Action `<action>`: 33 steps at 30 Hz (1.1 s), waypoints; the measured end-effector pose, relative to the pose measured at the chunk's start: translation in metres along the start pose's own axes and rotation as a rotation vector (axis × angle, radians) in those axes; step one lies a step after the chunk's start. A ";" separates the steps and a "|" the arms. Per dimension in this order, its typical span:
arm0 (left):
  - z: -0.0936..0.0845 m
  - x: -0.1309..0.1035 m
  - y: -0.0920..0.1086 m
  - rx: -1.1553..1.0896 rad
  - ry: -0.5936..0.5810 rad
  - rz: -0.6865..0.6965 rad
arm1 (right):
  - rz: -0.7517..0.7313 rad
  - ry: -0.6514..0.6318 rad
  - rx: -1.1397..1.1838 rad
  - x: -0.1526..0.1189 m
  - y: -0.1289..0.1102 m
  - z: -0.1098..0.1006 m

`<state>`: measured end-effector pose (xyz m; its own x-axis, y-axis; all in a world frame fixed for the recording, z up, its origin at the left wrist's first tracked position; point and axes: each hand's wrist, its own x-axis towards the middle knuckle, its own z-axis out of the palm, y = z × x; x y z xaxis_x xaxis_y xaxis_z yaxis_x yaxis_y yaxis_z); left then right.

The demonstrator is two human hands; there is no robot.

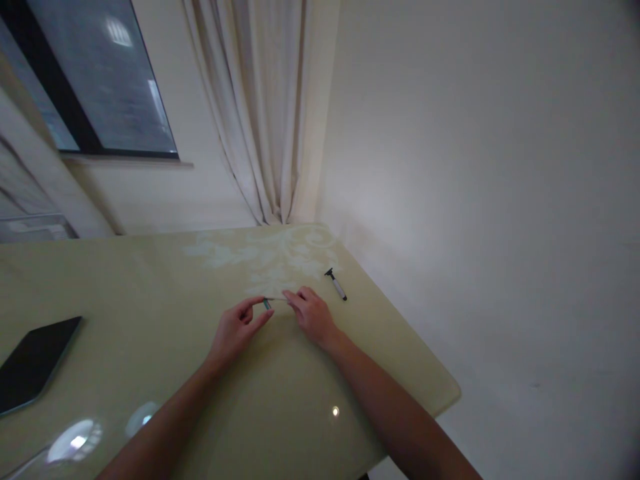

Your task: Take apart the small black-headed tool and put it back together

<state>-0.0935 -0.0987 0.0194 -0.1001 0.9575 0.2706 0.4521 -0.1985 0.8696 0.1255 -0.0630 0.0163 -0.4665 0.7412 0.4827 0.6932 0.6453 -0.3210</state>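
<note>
Between the thumb and index finger of my left hand (239, 328) is a small teal-and-dark piece (267, 304), pinched at its ends; it is too small to name surely. My right hand (313, 315) has its fingers closed on a thin pale stick (278, 299). The stick's far end reaches to the top of the small piece, by my left index fingertip. Whether its tip touches the piece, I cannot tell. A razor (338, 285) with a grey handle and black head lies on the table, just right of my right hand.
A pale green glossy table (150, 287) spreads under both arms, its right edge near the wall (475, 200). At the left lies a dark flat tablet-like object (40, 360). Behind the table hang a curtain (265, 120) and a window (110, 73).
</note>
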 end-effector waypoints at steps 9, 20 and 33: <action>0.000 0.000 -0.001 0.016 -0.008 0.000 | 0.002 0.035 -0.052 -0.001 0.000 0.000; 0.000 0.000 -0.002 0.001 -0.010 -0.009 | -0.006 0.011 -0.048 0.000 -0.001 0.002; 0.001 0.001 -0.005 -0.006 -0.002 -0.008 | -0.006 0.000 -0.036 0.001 -0.004 0.001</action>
<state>-0.0948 -0.0962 0.0146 -0.1023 0.9594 0.2630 0.4460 -0.1921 0.8742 0.1219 -0.0646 0.0177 -0.4704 0.7374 0.4846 0.7099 0.6425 -0.2885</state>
